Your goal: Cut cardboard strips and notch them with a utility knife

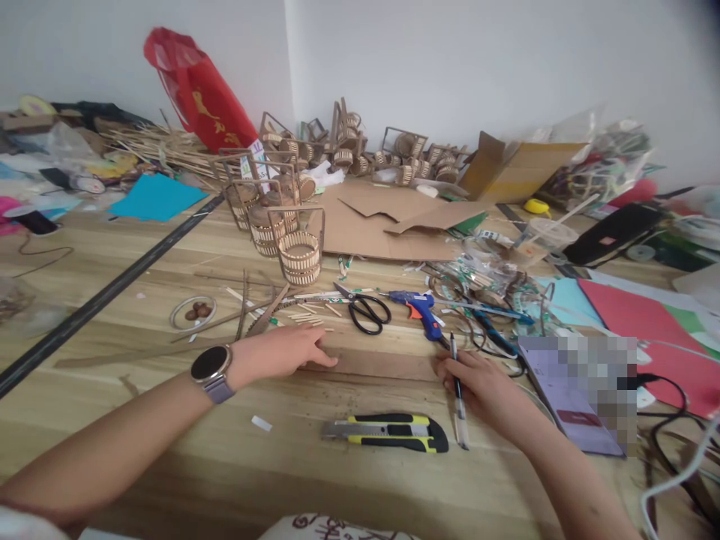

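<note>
A flat brown strip (382, 365), perhaps cardboard or thin wood, lies across the table between my hands. My left hand (286, 354) rests at its left end, fingers stretched out and thumb apart, with a watch on the wrist. At the strip's right end, my right hand (478, 381) is closed, a pen (460, 412) standing out of its fingers. In front of the strip lies a yellow-and-black utility knife (394, 433). Behind it are black-handled scissors (368, 313), a blue glue gun (419, 309) and several short sticks (309, 315).
Small slatted baskets (300, 259) with tall handles stand behind my left hand; more are heaped by the wall. Cardboard sheets (371, 229) lie at the back. A ring with brown balls (198, 310) sits left. A purple box (554, 397) and cables (669, 427) are right.
</note>
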`<state>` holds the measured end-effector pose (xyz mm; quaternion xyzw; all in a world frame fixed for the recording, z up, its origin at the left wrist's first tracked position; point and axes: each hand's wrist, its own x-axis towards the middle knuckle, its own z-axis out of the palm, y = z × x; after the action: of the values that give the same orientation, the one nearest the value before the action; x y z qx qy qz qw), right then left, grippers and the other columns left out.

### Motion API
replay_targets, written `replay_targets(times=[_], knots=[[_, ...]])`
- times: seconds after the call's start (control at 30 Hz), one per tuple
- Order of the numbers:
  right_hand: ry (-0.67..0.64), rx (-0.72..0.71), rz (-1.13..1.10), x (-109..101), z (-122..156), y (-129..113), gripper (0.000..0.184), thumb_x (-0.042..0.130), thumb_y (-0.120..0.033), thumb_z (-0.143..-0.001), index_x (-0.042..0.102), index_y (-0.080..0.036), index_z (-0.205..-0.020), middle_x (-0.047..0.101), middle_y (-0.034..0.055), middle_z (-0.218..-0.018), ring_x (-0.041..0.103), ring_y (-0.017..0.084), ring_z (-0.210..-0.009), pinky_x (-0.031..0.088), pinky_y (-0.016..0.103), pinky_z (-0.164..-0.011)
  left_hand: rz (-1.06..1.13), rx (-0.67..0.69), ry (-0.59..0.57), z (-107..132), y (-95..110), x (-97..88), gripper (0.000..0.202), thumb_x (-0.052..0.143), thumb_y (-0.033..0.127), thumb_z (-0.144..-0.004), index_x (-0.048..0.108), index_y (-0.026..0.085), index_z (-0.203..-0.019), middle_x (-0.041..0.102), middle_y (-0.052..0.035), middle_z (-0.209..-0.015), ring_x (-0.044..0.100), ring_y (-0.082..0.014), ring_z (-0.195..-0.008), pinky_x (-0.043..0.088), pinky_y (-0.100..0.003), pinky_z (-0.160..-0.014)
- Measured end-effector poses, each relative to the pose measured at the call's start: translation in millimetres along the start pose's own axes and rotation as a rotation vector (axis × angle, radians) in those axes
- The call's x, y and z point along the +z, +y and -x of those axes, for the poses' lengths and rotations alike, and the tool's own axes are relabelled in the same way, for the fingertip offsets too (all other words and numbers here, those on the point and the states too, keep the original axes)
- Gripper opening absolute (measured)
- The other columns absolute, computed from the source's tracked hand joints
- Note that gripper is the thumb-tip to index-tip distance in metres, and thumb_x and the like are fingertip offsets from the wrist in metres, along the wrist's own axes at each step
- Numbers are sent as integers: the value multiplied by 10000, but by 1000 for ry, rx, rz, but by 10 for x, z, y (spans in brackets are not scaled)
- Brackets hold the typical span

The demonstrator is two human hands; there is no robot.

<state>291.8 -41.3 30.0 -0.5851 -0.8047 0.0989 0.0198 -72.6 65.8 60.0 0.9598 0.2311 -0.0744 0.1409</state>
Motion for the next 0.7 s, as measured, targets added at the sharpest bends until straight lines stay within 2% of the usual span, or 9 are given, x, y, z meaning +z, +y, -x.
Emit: replay_targets(times=[0.07, 0.13, 0.23, 0.43, 0.6, 0.7], knots=[[8, -2, -14, -13, -2, -4, 272, 443, -48, -809, 629, -239, -861, 667, 69, -922, 617, 238, -912, 485, 348, -787, -22, -26, -79, -23, 21, -49, 742, 463, -90, -777, 630, 390, -1317, 587, -54, -1032, 604, -212, -909, 423, -247, -702], [23, -8, -28, -21, -4, -4, 277, 454, -48, -801, 639, -241, -873, 672, 71, -926, 616, 235, -906, 483, 347, -789, -24, -45, -101, -44, 37, -65, 684, 480, -53, -807, 641, 388, -1305, 587, -56, -1042, 607, -211, -893, 415, -246, -673], [31, -17, -45, -18, -8, 4, 277, 456, -38, -791, 636, -238, -859, 674, 72, -928, 612, 231, -901, 480, 348, -796, -22, -46, -51, -58, 42, -30, 645, 504, -42, -802, 674, 383, -1257, 596, -51, -1026, 612, -210, -871, 408, -245, -646], [9, -9, -47, 14, -13, 25, 279, 459, -22, -788, 625, -231, -869, 664, 74, -925, 607, 235, -885, 478, 348, -777, -100, -11, 8, -62, 56, 56, 644, 487, -94, -771, 671, 329, -1221, 588, -50, -980, 608, -220, -893, 438, -271, -736], [11, -11, -54, 8, -9, 16, 256, 466, -33, -808, 614, -236, -857, 663, 76, -934, 605, 247, -938, 471, 355, -807, -177, 32, 55, -82, 126, 4, 511, 467, -85, -823, 666, 278, -1124, 597, -52, -943, 612, -224, -862, 422, -283, -706], [9, -2, -45, 20, -5, 9, 241, 462, -32, -806, 592, -231, -842, 653, 74, -910, 601, 249, -916, 465, 351, -793, -253, 48, 47, -108, 184, -33, 476, 474, -64, -858, 641, 271, -1153, 610, -51, -966, 618, -216, -869, 417, -280, -716]])
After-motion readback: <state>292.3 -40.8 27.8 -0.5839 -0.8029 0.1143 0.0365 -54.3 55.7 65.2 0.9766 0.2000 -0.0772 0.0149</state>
